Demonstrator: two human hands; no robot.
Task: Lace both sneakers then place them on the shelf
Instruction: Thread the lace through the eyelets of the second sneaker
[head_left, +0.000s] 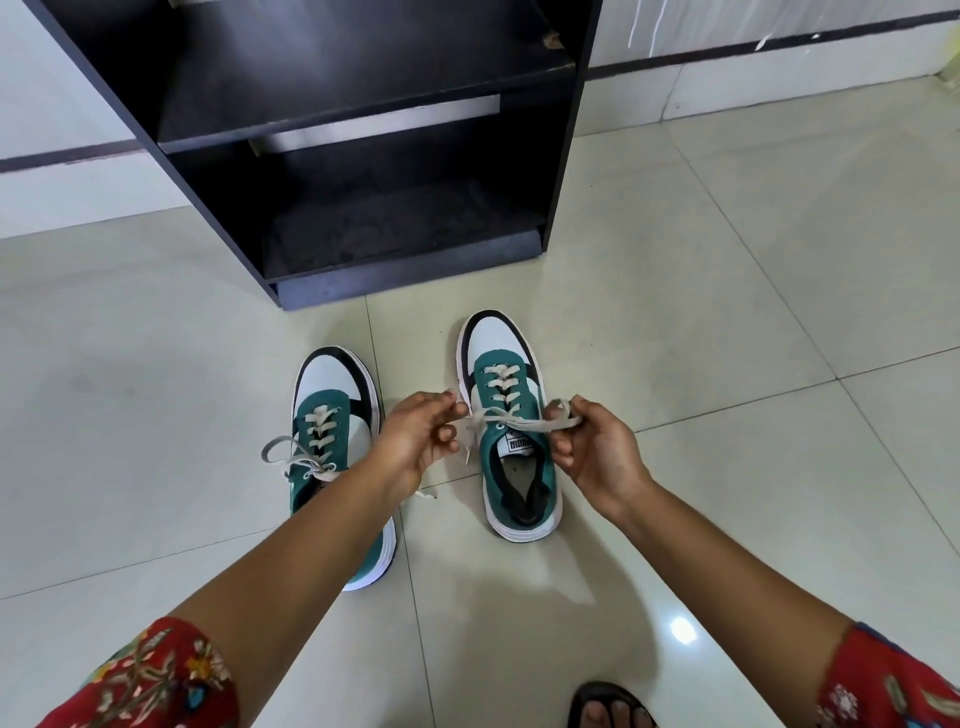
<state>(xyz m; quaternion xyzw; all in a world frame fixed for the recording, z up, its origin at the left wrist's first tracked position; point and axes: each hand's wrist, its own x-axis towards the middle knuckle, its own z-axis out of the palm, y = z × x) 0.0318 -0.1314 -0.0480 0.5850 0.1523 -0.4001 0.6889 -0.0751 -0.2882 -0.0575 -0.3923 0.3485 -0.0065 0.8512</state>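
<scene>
Right sneaker (511, 431): on the floor under my fingers.
Lace (511, 422): both my hands pinch it; ends hidden in my left hand (415, 441) and right hand (597, 452).
Left sneaker (332, 441): heel behind my left forearm.

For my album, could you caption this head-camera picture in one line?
Left hand and right hand pull the lace across the right-side sneaker, before an empty black shelf.
</scene>
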